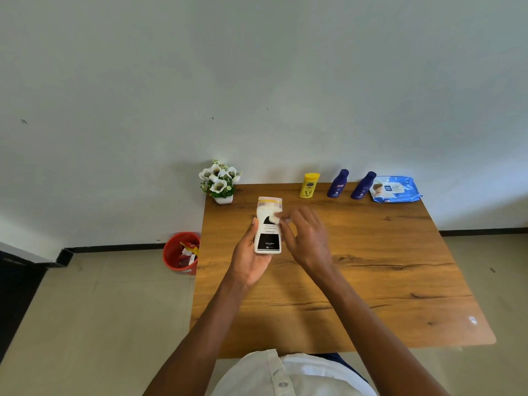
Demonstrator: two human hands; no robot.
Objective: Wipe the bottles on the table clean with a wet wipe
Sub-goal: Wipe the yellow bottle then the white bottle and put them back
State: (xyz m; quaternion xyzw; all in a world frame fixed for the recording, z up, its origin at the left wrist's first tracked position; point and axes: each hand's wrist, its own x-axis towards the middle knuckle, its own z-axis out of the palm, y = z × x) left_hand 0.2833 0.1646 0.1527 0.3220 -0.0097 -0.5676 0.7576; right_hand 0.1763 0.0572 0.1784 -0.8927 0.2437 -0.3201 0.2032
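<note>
Glossy plastic bottle (268, 227), wood-grain table (371, 252)

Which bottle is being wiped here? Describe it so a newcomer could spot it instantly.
Over the middle of the wooden table, the left hand holds up a white bottle while the right hand presses a wipe against it. Unlike the yellow bottle and two blue bottles at the far edge, it has a black label.

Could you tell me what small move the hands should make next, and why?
Probably draw the small white wet wipe down the white bottle with the black label: the right hand presses it near the bottle's top, while the left hand holds the bottle up, lower body not yet covered.
</note>
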